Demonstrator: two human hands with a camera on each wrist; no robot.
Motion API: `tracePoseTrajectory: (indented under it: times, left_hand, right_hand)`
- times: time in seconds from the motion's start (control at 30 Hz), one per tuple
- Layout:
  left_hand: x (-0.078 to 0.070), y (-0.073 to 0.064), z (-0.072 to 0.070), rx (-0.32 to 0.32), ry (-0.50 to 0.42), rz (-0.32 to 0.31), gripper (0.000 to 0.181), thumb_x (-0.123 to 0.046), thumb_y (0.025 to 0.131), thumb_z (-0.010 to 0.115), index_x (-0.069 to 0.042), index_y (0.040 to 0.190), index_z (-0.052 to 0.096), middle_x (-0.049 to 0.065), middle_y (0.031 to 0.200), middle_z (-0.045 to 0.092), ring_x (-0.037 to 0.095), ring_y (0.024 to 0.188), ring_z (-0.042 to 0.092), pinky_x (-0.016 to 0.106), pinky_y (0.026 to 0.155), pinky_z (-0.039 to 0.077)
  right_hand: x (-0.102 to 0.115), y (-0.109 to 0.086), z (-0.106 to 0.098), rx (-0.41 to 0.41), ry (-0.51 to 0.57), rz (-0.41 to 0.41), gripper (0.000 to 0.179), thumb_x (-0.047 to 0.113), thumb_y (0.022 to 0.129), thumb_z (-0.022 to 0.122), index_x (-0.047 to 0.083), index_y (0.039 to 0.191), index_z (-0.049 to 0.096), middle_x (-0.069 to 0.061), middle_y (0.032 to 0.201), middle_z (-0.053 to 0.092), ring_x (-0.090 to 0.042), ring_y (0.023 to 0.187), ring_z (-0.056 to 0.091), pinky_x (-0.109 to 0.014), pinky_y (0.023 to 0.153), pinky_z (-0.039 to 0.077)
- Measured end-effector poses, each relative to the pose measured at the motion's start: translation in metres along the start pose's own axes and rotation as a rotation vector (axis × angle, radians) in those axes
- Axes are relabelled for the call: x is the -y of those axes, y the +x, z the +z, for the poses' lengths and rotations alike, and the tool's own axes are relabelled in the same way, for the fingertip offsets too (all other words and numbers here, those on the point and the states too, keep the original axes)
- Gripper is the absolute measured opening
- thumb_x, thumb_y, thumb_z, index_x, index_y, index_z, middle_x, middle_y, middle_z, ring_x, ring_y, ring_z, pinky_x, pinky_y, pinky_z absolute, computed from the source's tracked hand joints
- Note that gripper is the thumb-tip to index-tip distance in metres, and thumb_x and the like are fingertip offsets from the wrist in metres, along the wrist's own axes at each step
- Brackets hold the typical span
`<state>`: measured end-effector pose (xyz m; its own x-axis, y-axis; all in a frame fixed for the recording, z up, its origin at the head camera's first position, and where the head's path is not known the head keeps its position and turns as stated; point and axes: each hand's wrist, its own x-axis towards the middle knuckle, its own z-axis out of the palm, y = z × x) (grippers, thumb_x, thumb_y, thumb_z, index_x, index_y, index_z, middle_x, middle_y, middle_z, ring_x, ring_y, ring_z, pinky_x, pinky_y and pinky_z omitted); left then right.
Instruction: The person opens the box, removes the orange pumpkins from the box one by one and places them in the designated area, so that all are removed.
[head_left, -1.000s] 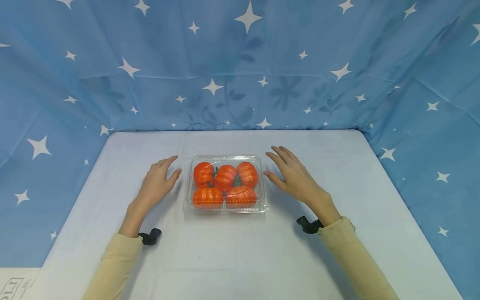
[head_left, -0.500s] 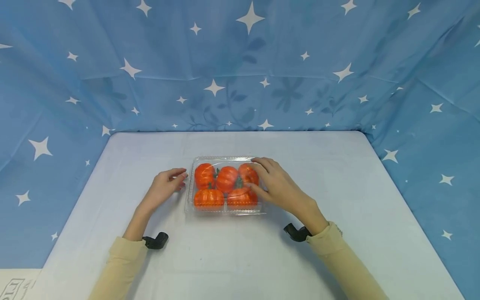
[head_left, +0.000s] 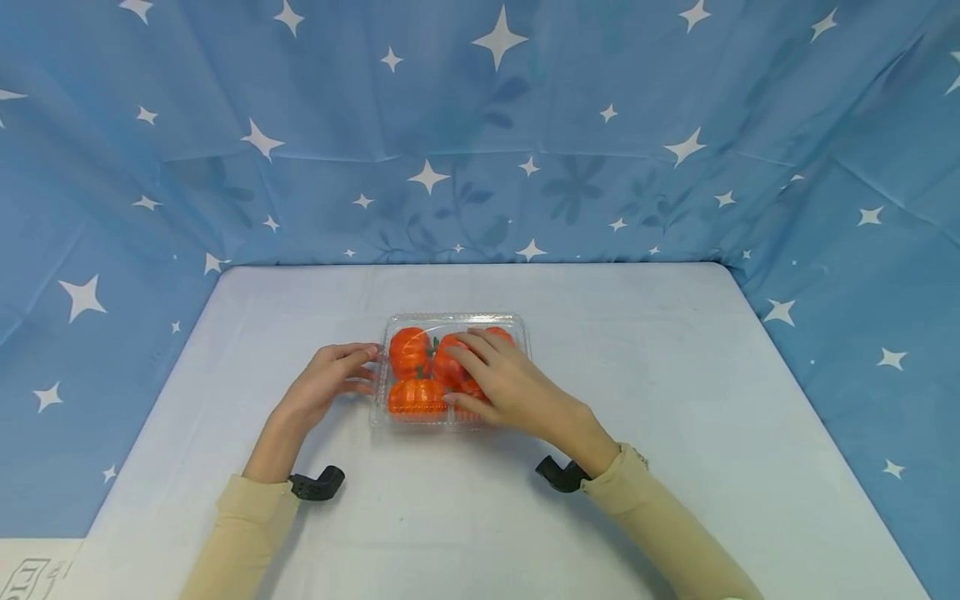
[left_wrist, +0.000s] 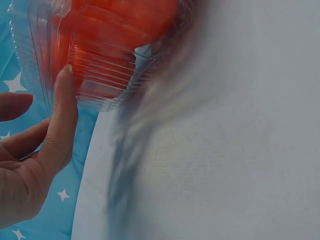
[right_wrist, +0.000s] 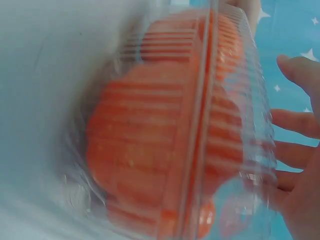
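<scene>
A clear plastic clamshell box (head_left: 420,319) sits closed on the table, packed with several ribbed orange-red fruits (head_left: 416,397) that have green stems and look like tomatoes or small pumpkins. At the box's left side is my left hand (head_left: 322,379); in the left wrist view its straight index finger (left_wrist: 65,107) appears to touch the ribbed side wall, and the thumb stands off. My right hand (head_left: 517,387) is over the right half of the lid, fingers spread and slightly bent, hiding part of the fruits. Whether its fingertips touch the lid is unclear.
The white-covered table (head_left: 660,358) extends around the box. A blue curtain with white stars (head_left: 480,125) hangs behind it and along both sides. Black wrist mounts (head_left: 318,483) stick out below both hands. Printed pale material (head_left: 37,567) shows at the lower left.
My right hand has moved left from beside the box to over its lid. My left hand has come right, up to the box's left side. The box stays in place.
</scene>
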<state>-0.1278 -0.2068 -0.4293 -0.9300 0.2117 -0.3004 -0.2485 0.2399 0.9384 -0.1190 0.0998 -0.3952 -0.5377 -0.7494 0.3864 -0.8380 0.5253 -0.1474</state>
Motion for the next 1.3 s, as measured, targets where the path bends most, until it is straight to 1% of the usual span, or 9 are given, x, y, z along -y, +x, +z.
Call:
tracePoseTrajectory:
  times: [0.1, 0.2, 0.37, 0.53, 0.67, 0.77, 1.03, 1.13, 1.3]
  left_hand:
    - [-0.002, -0.001, 0.000, 0.006, -0.020, -0.001, 0.053, -0.026, 0.108, 0.051, 0.011, 0.146, 0.048, 0.027, 0.146, 0.049, 0.016, 0.097, 0.065, 0.026, 0.080, 0.061]
    - [-0.003, -0.001, 0.000, 0.012, -0.029, -0.008, 0.051, -0.023, 0.109, 0.049, 0.011, 0.146, 0.047, 0.025, 0.139, 0.053, 0.013, 0.092, 0.065, 0.026, 0.077, 0.060]
    - [-0.002, 0.000, 0.001, 0.013, -0.039, -0.018, 0.049, -0.019, 0.108, 0.046, 0.010, 0.148, 0.045, 0.020, 0.131, 0.056, 0.013, 0.090, 0.063, 0.025, 0.076, 0.060]
    - [-0.002, 0.000, 0.002, 0.013, -0.061, -0.024, 0.050, -0.020, 0.108, 0.049, 0.010, 0.148, 0.045, 0.017, 0.129, 0.056, 0.012, 0.090, 0.062, 0.024, 0.076, 0.060]
    - [-0.001, 0.000, 0.004, 0.014, -0.075, -0.023, 0.050, -0.019, 0.108, 0.051, 0.009, 0.148, 0.044, 0.014, 0.125, 0.056, 0.012, 0.091, 0.060, 0.024, 0.076, 0.059]
    - [0.001, 0.000, 0.004, 0.013, -0.078, -0.018, 0.050, -0.017, 0.107, 0.052, 0.009, 0.149, 0.044, 0.013, 0.124, 0.057, 0.012, 0.091, 0.060, 0.024, 0.076, 0.059]
    - [0.006, 0.002, 0.003, 0.018, -0.091, -0.020, 0.050, -0.012, 0.106, 0.051, 0.008, 0.151, 0.040, 0.022, 0.136, 0.058, 0.011, 0.092, 0.060, 0.023, 0.077, 0.059]
    - [0.007, 0.003, 0.002, 0.021, -0.097, -0.028, 0.051, -0.012, 0.106, 0.051, 0.008, 0.152, 0.040, 0.018, 0.134, 0.059, 0.010, 0.092, 0.060, 0.023, 0.077, 0.059]
    - [0.009, 0.004, 0.002, 0.021, -0.106, -0.035, 0.051, -0.011, 0.106, 0.052, 0.008, 0.151, 0.041, 0.007, 0.122, 0.064, 0.010, 0.092, 0.061, 0.024, 0.076, 0.058]
  right_hand:
    - [0.006, 0.003, 0.004, 0.013, -0.011, -0.025, 0.055, 0.039, 0.096, 0.072, 0.003, 0.135, 0.059, -0.017, 0.138, 0.061, -0.034, 0.132, 0.056, -0.047, 0.114, 0.046]
    - [0.012, 0.006, 0.009, 0.038, -0.017, -0.039, 0.057, 0.037, 0.095, 0.074, 0.003, 0.138, 0.058, -0.019, 0.142, 0.059, -0.037, 0.134, 0.055, -0.048, 0.115, 0.045]
    - [0.024, 0.011, 0.017, 0.103, -0.029, -0.036, 0.063, 0.040, 0.096, 0.072, 0.006, 0.146, 0.054, -0.019, 0.148, 0.055, -0.038, 0.138, 0.051, -0.049, 0.115, 0.044]
    - [0.035, 0.013, 0.025, 0.161, -0.062, -0.018, 0.066, 0.048, 0.097, 0.068, 0.010, 0.148, 0.053, -0.016, 0.152, 0.052, -0.038, 0.142, 0.048, -0.049, 0.116, 0.044]
    - [0.042, 0.015, 0.033, 0.162, -0.114, -0.028, 0.066, 0.053, 0.096, 0.067, 0.012, 0.147, 0.053, -0.016, 0.152, 0.052, -0.040, 0.142, 0.047, -0.051, 0.116, 0.043]
    - [0.047, 0.018, 0.037, 0.158, -0.145, -0.024, 0.066, 0.053, 0.096, 0.067, 0.013, 0.147, 0.053, -0.016, 0.152, 0.052, -0.041, 0.142, 0.047, -0.052, 0.115, 0.044]
    - [0.057, 0.024, 0.044, 0.176, -0.241, 0.007, 0.063, 0.050, 0.099, 0.064, 0.011, 0.147, 0.053, -0.017, 0.152, 0.052, -0.044, 0.141, 0.048, -0.053, 0.117, 0.041]
    - [0.060, 0.024, 0.046, 0.175, -0.269, 0.003, 0.061, 0.048, 0.099, 0.063, 0.010, 0.146, 0.052, -0.018, 0.152, 0.051, -0.045, 0.140, 0.049, -0.054, 0.117, 0.041]
    - [0.062, 0.025, 0.048, 0.143, -0.319, -0.014, 0.057, 0.045, 0.098, 0.064, 0.009, 0.142, 0.055, -0.017, 0.147, 0.057, -0.044, 0.135, 0.055, -0.054, 0.113, 0.045]
